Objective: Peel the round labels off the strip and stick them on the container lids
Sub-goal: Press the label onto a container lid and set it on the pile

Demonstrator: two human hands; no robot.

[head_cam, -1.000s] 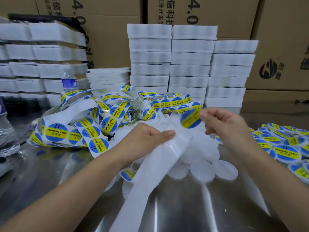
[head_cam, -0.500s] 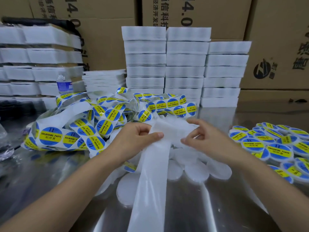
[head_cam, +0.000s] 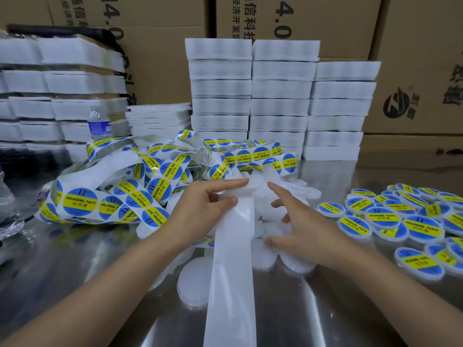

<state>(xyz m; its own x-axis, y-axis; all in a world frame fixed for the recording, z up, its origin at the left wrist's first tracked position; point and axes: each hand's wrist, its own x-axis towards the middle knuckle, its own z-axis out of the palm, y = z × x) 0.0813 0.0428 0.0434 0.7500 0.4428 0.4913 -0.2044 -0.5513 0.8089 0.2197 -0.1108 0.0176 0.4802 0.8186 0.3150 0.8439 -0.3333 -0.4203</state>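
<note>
A tangled strip of blue-and-yellow round labels (head_cam: 150, 186) lies heaped at centre left. Its peeled white backing (head_cam: 231, 284) runs down toward me. My left hand (head_cam: 208, 209) pinches this strip at its top, thumb on the front. My right hand (head_cam: 300, 226) is spread with straight fingers over a pile of plain white lids (head_cam: 193, 284); its index finger points at the strip's top. No label shows under that hand. Several labelled lids (head_cam: 400, 221) lie at the right.
Everything sits on a shiny metal table (head_cam: 75, 271). Stacks of white foam trays (head_cam: 278, 96) stand behind the heap, with more at the left (head_cam: 50, 83). A water bottle (head_cam: 99, 121) is at back left, and cardboard boxes (head_cam: 413, 71) line the rear.
My right hand held a peeled label up a second ago. It has come down and now spreads over the plain lids, the label out of sight. My left hand keeps its grip on the strip.
</note>
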